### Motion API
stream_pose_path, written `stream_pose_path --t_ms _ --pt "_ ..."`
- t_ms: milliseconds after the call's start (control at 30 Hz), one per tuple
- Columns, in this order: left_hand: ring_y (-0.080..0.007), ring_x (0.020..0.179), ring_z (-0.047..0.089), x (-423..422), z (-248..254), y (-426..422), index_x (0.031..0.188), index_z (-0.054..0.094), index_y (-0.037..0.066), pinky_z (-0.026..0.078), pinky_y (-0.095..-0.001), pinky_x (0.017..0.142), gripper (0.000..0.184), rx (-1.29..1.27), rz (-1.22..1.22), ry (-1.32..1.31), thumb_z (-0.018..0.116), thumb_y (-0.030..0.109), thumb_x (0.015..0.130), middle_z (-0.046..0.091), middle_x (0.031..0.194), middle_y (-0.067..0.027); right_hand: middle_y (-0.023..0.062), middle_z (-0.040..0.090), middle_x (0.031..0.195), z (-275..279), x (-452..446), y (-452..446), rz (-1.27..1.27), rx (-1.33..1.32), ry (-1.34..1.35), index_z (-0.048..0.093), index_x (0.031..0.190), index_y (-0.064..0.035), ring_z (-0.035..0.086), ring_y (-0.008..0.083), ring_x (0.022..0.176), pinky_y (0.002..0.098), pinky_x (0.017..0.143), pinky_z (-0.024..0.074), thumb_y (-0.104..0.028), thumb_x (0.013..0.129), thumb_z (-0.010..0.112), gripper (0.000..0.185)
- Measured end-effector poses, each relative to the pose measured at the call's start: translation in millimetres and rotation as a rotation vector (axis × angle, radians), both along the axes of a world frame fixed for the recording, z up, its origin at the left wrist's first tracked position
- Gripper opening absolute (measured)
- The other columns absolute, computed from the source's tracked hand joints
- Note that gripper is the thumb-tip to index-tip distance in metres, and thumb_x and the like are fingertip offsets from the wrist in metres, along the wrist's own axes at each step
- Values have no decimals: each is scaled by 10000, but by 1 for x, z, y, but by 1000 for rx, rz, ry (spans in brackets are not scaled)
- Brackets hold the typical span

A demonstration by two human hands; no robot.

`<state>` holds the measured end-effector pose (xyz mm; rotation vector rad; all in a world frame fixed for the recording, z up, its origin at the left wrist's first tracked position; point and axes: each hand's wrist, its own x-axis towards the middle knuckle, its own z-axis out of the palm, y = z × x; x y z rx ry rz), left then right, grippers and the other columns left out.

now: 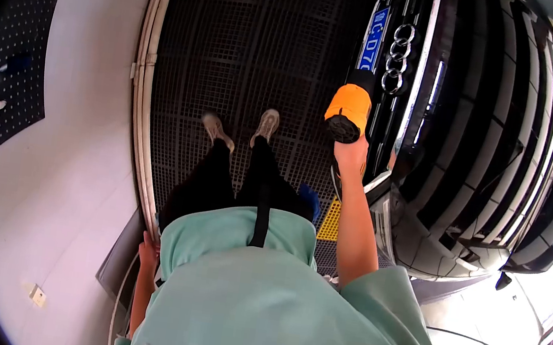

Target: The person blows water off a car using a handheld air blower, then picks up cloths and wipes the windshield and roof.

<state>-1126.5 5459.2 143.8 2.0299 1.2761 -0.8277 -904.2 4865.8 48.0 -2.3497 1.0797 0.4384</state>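
Note:
My right hand (350, 156) is closed around the handle of an orange and black handheld tool (349, 111), most likely a blower. The tool's black front end points at the grille (391, 111) of a black car, beside the blue licence plate (373, 40) and the four-ring badge (397, 59). Down by my side at the lower left, my left hand (149, 250) is small in view near the pipes along the wall; its fingers are partly hidden, and what it holds, if anything, cannot be made out.
The black car's hood (478, 129) fills the right side. Along the left run pale pipes (145, 78) and a white wall (89, 113) with a black pegboard (15, 61). Dark grating (238, 42) lies underfoot, with a yellow floor tile (330, 221). A cable (478, 341) crosses the floor.

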Motion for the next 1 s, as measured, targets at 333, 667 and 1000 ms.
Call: stream_pose_path --t_ms 333,667,1000 --pt "-199 496 586 144 -61 -10 581 633 -9 482 -319 532 808 -55 -320 -98 327 641 951 611 542 -108 211 666 1032 32 -38 -7 -50 -55 -25 477 1361 -105 642 392 950 471 788 527 -304 778 714 660" --pt "-188 537 603 370 -105 -7 609 647 0 452 -326 511 823 -250 -226 -78 297 668 937 651 601 -114 229 638 1132 44 107 -7 -318 -68 -146 584 1208 -23 586 401 1093 447 916 476 -232 817 659 450" --pt "-200 603 629 585 -90 17 582 571 34 448 -331 500 826 -300 -223 -177 240 712 918 666 683 -111 235 661 1048 80 295 -43 -348 -164 -204 577 1196 -50 617 423 1002 467 854 498 -284 794 683 477"
